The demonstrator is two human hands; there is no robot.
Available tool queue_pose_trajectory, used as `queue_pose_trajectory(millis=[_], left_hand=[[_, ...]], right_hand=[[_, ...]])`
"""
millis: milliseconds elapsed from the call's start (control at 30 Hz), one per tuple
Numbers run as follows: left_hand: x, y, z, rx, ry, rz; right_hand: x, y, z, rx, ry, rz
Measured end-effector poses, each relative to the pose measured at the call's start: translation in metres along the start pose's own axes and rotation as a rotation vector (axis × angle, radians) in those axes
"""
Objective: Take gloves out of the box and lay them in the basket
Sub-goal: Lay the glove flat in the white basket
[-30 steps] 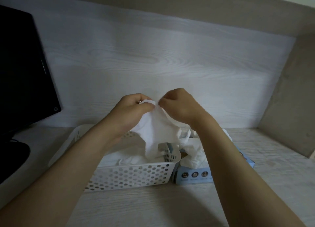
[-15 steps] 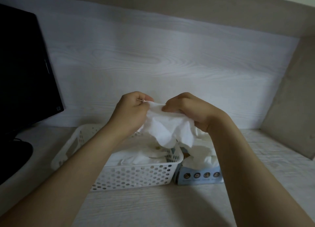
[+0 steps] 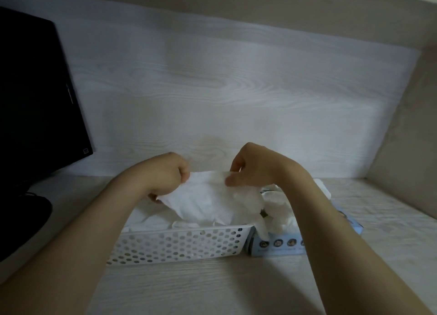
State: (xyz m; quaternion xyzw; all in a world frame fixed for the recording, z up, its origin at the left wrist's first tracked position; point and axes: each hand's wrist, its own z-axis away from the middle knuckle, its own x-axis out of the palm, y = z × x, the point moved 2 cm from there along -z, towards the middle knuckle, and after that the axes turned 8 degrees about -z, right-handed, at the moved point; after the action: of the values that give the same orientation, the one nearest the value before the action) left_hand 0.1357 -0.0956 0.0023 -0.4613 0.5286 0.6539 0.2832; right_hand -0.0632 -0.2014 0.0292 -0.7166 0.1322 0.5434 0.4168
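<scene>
Both hands hold one white glove (image 3: 208, 196) spread wide just above the white perforated basket (image 3: 179, 245). My left hand (image 3: 165, 175) grips the glove's left edge; my right hand (image 3: 253, 168) pinches its right edge between thumb and fingers. The glove's lower part hangs down into the basket, where other white gloves (image 3: 151, 222) lie. Right of the basket stands the light blue glove box (image 3: 276, 245), with more white gloves (image 3: 279, 210) bulging from its top opening. My right forearm hides part of the box.
A black monitor (image 3: 35, 97) with its dark base (image 3: 21, 220) stands at the left on the pale wood desk (image 3: 212, 286). A white wood-grain back panel (image 3: 212, 90) rises behind, and a beige side wall (image 3: 406, 125) closes the right.
The hands have moved apart and come down, stretching the bunched glove flat and lowering it to the basket's rim.
</scene>
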Motion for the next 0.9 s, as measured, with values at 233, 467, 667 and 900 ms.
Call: queue_pose_trajectory(millis=[233, 467, 667, 900], left_hand=[[0.002, -0.009, -0.005, -0.103, -0.031, -0.039], [-0.009, -0.003, 0.012, -0.049, -0.086, 0.111], [-0.013, 0.028, 0.022, 0.095, 0.049, 0.582], [-0.014, 0.033, 0.023, 0.020, -0.046, 0.701]], right_hand=[[0.026, -0.014, -0.011, -0.131, 0.061, 0.003], [0.032, -0.021, -0.011, -0.115, 0.018, -0.287], [0.020, -0.011, -0.009, 0.181, 0.107, -0.720], [0.008, 0.001, -0.002, 0.256, -0.042, -0.575]])
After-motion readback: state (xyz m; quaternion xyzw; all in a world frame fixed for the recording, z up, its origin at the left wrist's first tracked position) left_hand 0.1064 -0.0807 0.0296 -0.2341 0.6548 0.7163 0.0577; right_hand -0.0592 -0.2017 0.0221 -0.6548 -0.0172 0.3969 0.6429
